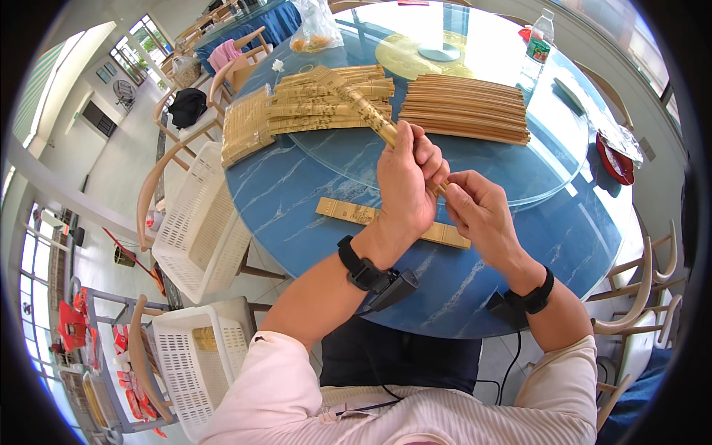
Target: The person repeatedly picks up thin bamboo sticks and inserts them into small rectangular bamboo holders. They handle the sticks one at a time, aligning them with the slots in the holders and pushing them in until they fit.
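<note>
My left hand (409, 178) is closed around a gold printed paper sleeve (364, 108), which points up and to the left. Just below it, my right hand (481, 208) pinches the end of thin wooden sticks (441, 187), probably chopsticks, at the sleeve's lower end. A flat gold sleeve (347, 211) lies on the blue marbled table under my left wrist. Beyond my hands, a pile of gold sleeves (334, 114) and a plastic-wrapped pack of sleeves (245, 125) lie to the left. A stack of wooden chopsticks (464, 105) lies to the right of the pile.
A glass turntable (556, 189) covers much of the table. On it stands a plastic bottle (539, 41); a clear bag (316, 33) sits at the far left. White plastic baskets (194, 239) rest on chairs to the left. Black cables (509, 367) hang near my right arm.
</note>
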Motion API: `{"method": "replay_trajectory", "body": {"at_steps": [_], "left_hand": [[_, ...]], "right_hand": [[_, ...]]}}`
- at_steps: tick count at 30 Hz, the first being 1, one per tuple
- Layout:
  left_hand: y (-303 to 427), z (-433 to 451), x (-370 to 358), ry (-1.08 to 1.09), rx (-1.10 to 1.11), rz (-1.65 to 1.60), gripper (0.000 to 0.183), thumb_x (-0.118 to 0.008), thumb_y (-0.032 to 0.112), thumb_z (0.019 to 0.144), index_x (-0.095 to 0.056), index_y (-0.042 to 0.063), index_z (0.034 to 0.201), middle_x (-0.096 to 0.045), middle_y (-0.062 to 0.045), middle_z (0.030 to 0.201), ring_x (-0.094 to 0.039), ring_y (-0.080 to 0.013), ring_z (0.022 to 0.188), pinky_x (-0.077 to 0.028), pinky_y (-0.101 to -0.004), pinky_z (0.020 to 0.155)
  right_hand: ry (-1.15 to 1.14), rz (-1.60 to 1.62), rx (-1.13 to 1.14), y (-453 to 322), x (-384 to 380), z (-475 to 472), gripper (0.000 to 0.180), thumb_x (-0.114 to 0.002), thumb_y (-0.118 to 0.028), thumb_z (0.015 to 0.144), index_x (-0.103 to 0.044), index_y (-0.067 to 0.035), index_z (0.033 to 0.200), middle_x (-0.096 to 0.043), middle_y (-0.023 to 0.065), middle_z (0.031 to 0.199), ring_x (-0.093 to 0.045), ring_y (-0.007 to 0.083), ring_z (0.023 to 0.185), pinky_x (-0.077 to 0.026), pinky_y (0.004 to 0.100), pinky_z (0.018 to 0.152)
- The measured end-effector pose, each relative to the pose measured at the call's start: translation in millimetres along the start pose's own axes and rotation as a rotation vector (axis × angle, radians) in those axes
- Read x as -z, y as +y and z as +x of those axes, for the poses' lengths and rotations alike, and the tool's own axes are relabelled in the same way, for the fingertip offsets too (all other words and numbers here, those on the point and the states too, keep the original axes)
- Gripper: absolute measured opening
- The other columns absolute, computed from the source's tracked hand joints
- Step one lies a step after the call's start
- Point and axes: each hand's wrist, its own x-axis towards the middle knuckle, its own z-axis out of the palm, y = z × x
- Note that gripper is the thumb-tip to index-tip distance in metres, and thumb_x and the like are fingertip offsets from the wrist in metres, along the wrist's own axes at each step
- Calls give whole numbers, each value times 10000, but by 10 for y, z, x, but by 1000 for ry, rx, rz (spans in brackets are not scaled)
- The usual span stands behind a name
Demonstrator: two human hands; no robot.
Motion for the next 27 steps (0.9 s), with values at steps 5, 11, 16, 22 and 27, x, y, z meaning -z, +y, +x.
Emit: {"method": "replay_trajectory", "body": {"at_steps": [5, 11, 16, 22, 27], "left_hand": [[-74, -29, 14, -20, 27, -33, 275, -518, 333, 1154, -513, 106, 998, -458, 15, 753, -413, -117, 641, -424, -318, 637], [630, 465, 436, -1, -132, -276, 323, -504, 346, 1157, -580, 87, 978, -418, 29, 706, -335, -106, 586, -341, -283, 563], [619, 436, 411, -21, -135, -302, 372, -449, 381, 1172, -515, 118, 917, -290, 50, 665, -229, -101, 542, -262, -285, 498], [76, 142, 134, -100, -58, -148, 421, -422, 453, 1173, -477, 137, 900, -279, 37, 669, -221, -112, 554, -270, -295, 516], [-143, -34, -16, -31, -1, 50, 411, -486, 430, 1162, -462, 118, 895, -407, 17, 724, -415, -132, 620, -418, -308, 585]], "right_hand": [[42, 272, -28, -59, 8, -41, 263, -636, -240, 1082, -662, 22, 1095, -620, 20, 800, -507, 50, 628, -391, 232, 527], [-62, -130, 70, 41, 77, 39, 206, -634, -182, 1079, -679, 19, 1089, -645, 23, 804, -549, 69, 654, -425, 236, 545], [12, 147, 144, 68, 87, 55, 349, -559, -319, 1139, -683, 7, 1121, -689, 62, 893, -629, 94, 688, -489, 227, 567], [218, 426, 203, 268, 15, 148, 440, -496, -402, 1139, -698, -11, 1129, -706, 68, 977, -647, 137, 903, -533, 314, 754], [155, 349, 95, 107, 19, 48, 464, -480, -436, 1140, -693, -24, 1121, -691, 53, 946, -617, 123, 787, -500, 282, 655]]}}
